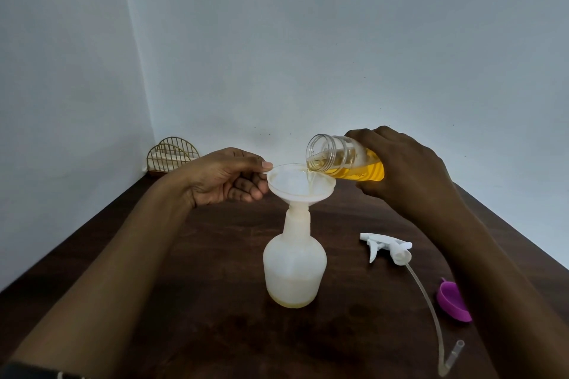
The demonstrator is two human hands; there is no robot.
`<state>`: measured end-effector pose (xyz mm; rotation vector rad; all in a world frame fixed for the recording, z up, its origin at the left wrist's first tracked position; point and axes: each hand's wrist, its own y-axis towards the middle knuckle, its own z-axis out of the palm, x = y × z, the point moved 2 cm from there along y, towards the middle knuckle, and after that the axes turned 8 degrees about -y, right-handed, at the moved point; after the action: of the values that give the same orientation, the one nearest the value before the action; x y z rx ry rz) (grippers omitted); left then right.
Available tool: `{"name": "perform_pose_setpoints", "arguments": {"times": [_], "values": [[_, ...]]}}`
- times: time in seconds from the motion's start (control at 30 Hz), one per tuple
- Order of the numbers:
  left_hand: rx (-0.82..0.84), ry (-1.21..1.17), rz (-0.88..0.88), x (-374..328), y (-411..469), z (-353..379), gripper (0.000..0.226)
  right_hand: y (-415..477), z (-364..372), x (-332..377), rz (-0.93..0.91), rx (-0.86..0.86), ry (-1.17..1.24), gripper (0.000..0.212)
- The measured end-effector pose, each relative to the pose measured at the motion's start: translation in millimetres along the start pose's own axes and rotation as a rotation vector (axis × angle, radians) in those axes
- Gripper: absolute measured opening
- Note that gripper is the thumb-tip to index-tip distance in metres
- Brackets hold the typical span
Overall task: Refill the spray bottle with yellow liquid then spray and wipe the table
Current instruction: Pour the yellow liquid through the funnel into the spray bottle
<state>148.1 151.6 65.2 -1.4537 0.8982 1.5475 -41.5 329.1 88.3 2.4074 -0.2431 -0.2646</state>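
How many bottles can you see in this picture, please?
2. The white spray bottle stands on the table with a funnel in its neck; the clear bottle of yellow liquid is tilted over that funnel, held in the right hand. The arms could hide others.

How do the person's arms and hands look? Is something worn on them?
The left hand and the right hand are bare: no gloves, no visible rings. Both forearms are bare too, without sleeves or watch. At the bottom left edge a dark strip crosses the arm, perhaps a sleeve; I cannot tell.
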Motion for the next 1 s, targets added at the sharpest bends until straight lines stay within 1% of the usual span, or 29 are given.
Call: {"name": "perform_pose_setpoints", "arguments": {"times": [0.2, 0.67, 1.0], "values": [[0.0, -0.007, 0.001, 0.3, -0.1, -0.7, 0.037, 0.3, 0.4, -0.1, -0.007, -0.009, -0.003, 0.062], [0.001, -0.007, -0.001, 0.0, -0.3, -0.1, 0.042, -0.1, 1.4, -0.1, -0.007, -0.017, -0.004, 0.062], [-0.004, 0.013, 0.0, 0.8, -0.9, 0.0, 0.041, 0.2, 0.5, 0.7, -0.003, -0.008, 0.0, 0.064]]}}
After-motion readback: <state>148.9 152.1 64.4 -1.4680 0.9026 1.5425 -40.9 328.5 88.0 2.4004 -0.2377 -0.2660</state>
